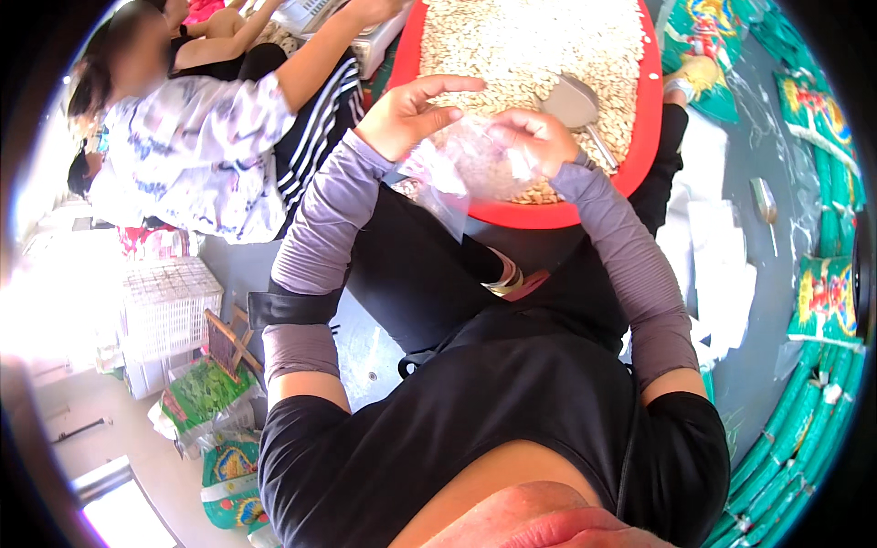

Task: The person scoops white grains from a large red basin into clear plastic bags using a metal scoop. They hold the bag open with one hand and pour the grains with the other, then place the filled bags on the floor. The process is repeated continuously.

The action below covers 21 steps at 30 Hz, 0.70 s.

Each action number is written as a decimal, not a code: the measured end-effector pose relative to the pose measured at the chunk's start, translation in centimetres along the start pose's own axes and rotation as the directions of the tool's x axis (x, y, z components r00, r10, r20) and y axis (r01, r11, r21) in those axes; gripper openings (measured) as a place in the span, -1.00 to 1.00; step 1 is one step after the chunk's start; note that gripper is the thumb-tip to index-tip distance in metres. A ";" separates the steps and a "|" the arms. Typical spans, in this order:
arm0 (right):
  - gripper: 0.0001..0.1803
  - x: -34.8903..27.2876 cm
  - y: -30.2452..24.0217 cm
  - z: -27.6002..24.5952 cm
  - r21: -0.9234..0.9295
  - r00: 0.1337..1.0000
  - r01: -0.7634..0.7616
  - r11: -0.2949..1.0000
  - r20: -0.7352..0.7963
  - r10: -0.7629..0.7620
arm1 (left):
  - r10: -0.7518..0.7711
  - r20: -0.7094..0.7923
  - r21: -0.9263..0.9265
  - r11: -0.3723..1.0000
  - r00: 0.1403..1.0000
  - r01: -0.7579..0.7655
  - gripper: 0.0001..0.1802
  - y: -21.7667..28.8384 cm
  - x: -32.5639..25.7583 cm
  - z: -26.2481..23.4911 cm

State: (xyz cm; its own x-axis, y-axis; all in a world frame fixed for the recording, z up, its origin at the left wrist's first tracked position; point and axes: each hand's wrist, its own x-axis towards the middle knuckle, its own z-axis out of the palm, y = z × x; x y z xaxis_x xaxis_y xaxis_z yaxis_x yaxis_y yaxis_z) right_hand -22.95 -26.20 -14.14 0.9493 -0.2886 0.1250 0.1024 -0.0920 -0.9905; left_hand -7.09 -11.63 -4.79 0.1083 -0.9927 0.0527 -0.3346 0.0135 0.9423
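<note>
Over the near edge of a red tub [653, 110] I have a clear plastic bag [480, 164]. Its thin film is crumpled and hangs down past the rim; I cannot tell how much is in it. My right hand [539, 142] pinches the bag's edge between thumb and fingertips. Beside the bag's left side is my left hand [411, 114], with index finger and thumb stretched apart; its other fingers are mostly hidden. Pale flat kernels [512, 41] fill the tub. On them lies a metal scoop [571, 100], its handle pointing toward me.
A person in a patterned shirt [192, 151] sits close on my left, one arm reaching to a white device [379, 41]. Green printed sacks [822, 297] line the right side. A second scoop [764, 201] and white sheets [717, 265] lie there. White crates [169, 310] stand at left.
</note>
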 end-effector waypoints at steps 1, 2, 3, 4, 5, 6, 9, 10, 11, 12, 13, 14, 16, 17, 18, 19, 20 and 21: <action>-0.75 -0.3 0.7 -1.4 -0.066 0.999 -0.009 0.998 -0.037 0.007 | -0.134 -0.014 -0.064 0.989 0.991 0.132 -0.64 -0.9 0.2 0.1; -0.76 -0.6 1.2 -2.6 -0.131 0.998 -0.020 0.991 -0.066 0.012 | -0.155 -0.034 0.079 0.984 0.987 0.157 -0.66 -3.6 0.1 -0.2; -0.75 -1.0 1.4 -3.7 -0.181 0.996 0.002 0.984 -0.087 -0.018 | -0.232 0.043 0.217 0.952 0.972 0.218 -0.68 -4.4 0.6 0.1; -0.74 -1.4 1.4 -4.2 -0.227 0.995 -0.045 0.973 -0.093 0.024 | -0.316 0.107 0.355 0.898 0.943 0.260 -0.70 -5.0 0.9 0.5; -0.74 -1.6 1.2 -4.6 -0.269 0.993 -0.087 0.959 -0.101 0.062 | -0.305 0.103 0.348 0.903 0.947 0.253 -0.72 -5.8 1.0 1.0; -0.74 -1.8 1.1 -4.9 -0.310 0.989 -0.128 0.942 -0.108 0.099 | -0.296 0.097 0.341 0.907 0.950 0.247 -0.72 -6.5 1.1 1.7; -0.75 -2.1 2.4 -5.2 -0.231 0.955 -0.054 0.971 -0.296 -0.017 | -0.273 0.017 0.480 0.846 0.962 0.231 -0.68 -6.9 2.0 2.2; -0.75 -1.9 3.1 -5.6 -0.199 0.931 -0.022 0.980 -0.362 -0.053 | -0.261 -0.020 0.548 0.804 0.965 0.229 -0.65 -6.8 2.4 2.1; -0.73 -1.6 3.8 -6.4 -0.180 0.897 0.010 0.984 -0.433 -0.088 | -0.269 -0.150 0.611 0.731 0.951 0.303 -0.61 -6.9 2.6 1.7; -0.71 -1.3 5.2 -7.7 -0.311 0.875 -0.070 0.948 -0.475 -0.091 | -0.228 -0.281 0.642 0.677 0.932 0.359 -0.62 -7.4 2.7 0.9; -0.70 -1.2 7.2 -9.4 -0.434 0.850 -0.158 0.887 -0.517 -0.102 | -0.174 -0.401 0.661 0.626 0.900 0.415 -0.63 -8.2 3.0 0.1; -0.68 -1.3 8.6 -10.8 -0.540 0.825 -0.242 0.806 -0.552 -0.122 | -0.110 -0.515 0.669 0.569 0.850 0.479 -0.64 -8.7 2.9 -0.8; -0.63 -1.5 9.4 -11.9 -0.725 0.853 -0.502 0.472 -0.506 0.129 | 0.059 -0.618 0.721 0.440 0.784 0.535 -0.68 -9.3 2.4 -2.4; -0.62 -1.7 9.3 -11.3 -0.757 0.822 -0.568 0.322 -0.505 0.262 | 0.115 -0.575 0.771 0.408 0.810 0.489 -0.65 -9.8 2.0 -2.7; -0.61 -1.9 9.4 -11.0 -0.782 0.763 -0.605 0.151 -0.516 0.389 | 0.122 -0.488 0.822 0.397 0.864 0.408 -0.62 -10.3 1.9 -1.9; -0.60 -1.7 10.3 -11.1 -0.799 0.756 -0.590 0.117 -0.495 0.428 | 0.129 -0.396 0.865 0.386 0.909 0.322 -0.58 -10.9 2.1 -0.5; -0.59 -1.7 11.8 -11.4 -0.814 0.744 -0.574 0.084 -0.477 0.468 | 0.117 -0.275 0.867 0.459 0.954 0.194 -0.51 -11.8 2.2 1.2; -0.58 -1.5 13.1 -11.9 -0.829 0.730 -0.557 0.052 -0.458 0.507 | -0.042 -0.236 0.856 0.464 0.971 0.228 -0.50 -11.4 2.2 3.6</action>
State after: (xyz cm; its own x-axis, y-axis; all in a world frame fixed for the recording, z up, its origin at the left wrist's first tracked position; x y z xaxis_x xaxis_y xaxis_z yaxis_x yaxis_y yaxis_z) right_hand -26.60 -38.29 -26.60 0.6089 -0.6939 -0.3844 -0.7694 -0.6345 -0.0736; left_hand -6.37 -14.36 -16.60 0.3401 -0.9362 0.0893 -0.9318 -0.3227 0.1660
